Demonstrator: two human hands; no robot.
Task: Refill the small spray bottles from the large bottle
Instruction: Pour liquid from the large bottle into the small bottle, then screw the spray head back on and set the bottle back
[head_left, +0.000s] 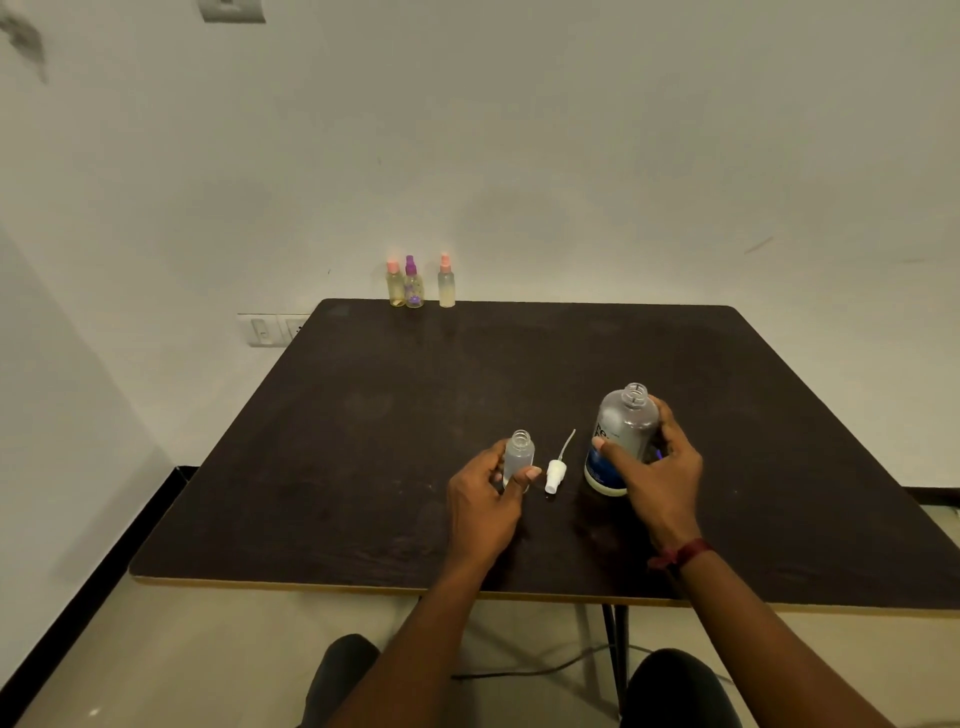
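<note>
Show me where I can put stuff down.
The table is bare in its middle, between the three far capped bottles and the hands. It's crowded around the spray cap, between the small bottle (left hand) and large bottle (right hand).

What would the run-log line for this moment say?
left hand: holds open small bottle | right hand: grips uncapped large bottle | spray head: lying between them | three capped bottles: far edge of table

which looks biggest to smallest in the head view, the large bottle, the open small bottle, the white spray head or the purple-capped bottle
1. large bottle
2. open small bottle
3. white spray head, slimmer
Unranked: the purple-capped bottle looks close to the open one, but it stands far back.
</note>
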